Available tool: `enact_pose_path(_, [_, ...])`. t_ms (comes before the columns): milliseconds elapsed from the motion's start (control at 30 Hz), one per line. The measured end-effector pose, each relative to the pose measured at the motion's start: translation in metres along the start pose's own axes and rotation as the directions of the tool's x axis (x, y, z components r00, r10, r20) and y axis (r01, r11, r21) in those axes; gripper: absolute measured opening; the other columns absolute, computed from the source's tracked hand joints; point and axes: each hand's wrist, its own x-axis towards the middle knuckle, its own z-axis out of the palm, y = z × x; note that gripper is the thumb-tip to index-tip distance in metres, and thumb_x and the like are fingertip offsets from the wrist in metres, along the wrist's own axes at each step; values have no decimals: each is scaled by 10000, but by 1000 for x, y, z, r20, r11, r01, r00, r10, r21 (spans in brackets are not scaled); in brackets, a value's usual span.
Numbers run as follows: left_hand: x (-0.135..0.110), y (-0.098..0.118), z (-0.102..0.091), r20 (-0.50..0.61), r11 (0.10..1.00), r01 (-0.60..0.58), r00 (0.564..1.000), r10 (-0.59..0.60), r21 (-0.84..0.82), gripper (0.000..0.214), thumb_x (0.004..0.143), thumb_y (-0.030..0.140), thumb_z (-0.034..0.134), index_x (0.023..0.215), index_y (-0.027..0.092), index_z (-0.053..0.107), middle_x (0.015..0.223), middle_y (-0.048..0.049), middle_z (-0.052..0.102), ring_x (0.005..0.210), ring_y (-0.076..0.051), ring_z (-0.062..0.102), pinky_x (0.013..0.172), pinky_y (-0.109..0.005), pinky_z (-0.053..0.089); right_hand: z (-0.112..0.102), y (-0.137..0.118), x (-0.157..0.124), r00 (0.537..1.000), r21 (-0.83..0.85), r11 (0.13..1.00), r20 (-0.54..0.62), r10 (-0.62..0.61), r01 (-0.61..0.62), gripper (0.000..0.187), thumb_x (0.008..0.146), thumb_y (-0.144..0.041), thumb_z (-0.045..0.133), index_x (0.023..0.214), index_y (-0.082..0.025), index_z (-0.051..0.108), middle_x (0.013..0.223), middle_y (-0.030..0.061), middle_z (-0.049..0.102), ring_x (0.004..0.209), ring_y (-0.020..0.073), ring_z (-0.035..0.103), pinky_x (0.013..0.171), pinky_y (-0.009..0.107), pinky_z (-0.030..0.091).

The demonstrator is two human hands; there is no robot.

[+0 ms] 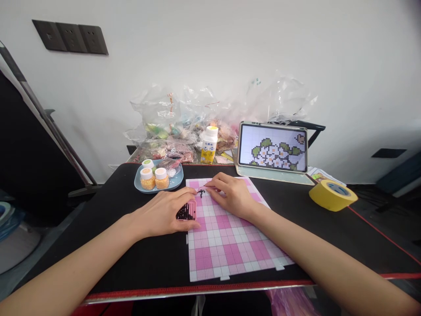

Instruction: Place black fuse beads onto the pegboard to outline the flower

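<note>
A pink and white checked pegboard lies on the black table. Over its left edge my left hand curls around a small pink ridged tray, thumb at the near side and fingers across the far side. Inside that tray are many black beads. My right hand rests on the upper part of the board, its fingers pinched on thin pink tweezers whose tip points left. Between the hands, a short row of black beads sits on the board near its top left.
A blue plate at the left holds small jars and a bag. A white and yellow bottle stands behind, before bagged beads. A tablet shows a pixel flower pattern. A yellow tape roll lies at the right.
</note>
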Motion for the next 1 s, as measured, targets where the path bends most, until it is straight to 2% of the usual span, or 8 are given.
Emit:
enact_pose_path(200, [0,1,0,-24,1000,1,1000,-1,1,442,811,590,538,1006,197,591,1315,-104,485,1000,-267,597,805,-382,484,-3,-2,0,999,29,1000,-33,10,-9,200,917,-261,472,914,-172,651,844,54,634,677,116,582,590,234,462])
enact_pose_path(367, [0,0,0,-9,1000,10,1000,-10,29,484,817,608,515,1048,186,564,1167,-102,498,819,-210,592,706,-354,489,-5,-4,0,998,36,999,-68,-9,12,199,922,-270,471,916,-175,647,849,52,643,675,113,589,580,230,463])
enact_pose_path(567, [0,-1,0,-12,1000,19,1000,-18,21,505,831,611,496,1078,174,542,1089,-89,505,829,-208,574,740,-356,478,-6,-5,-1,989,33,999,-143,-32,37,178,920,-274,489,965,-164,622,868,52,654,652,102,589,551,224,451])
enact_pose_path(700, [-1,0,0,-19,999,42,999,-42,6,491,837,617,479,1036,174,544,1043,-81,514,801,-199,566,722,-344,475,-6,-6,-2,989,17,999,-140,-39,41,182,922,-275,487,923,-157,626,848,52,641,581,84,552,513,217,433])
enact_pose_path(833, [-2,-2,1,-57,996,84,995,-84,-11,515,823,615,506,1107,187,523,1030,-75,536,824,-210,571,743,-353,473,-7,-7,-2,992,11,998,-118,-54,55,199,930,-267,467,924,-155,632,848,51,629,565,77,529,503,212,423])
enact_pose_path(1000, [-1,-1,2,-102,994,102,989,-106,-46,472,785,623,553,960,184,573,953,-55,552,776,-191,562,689,-335,467,-9,-9,-2,993,8,998,-109,-54,56,205,930,-266,462,937,-160,637,864,53,628,597,85,541,513,214,428])
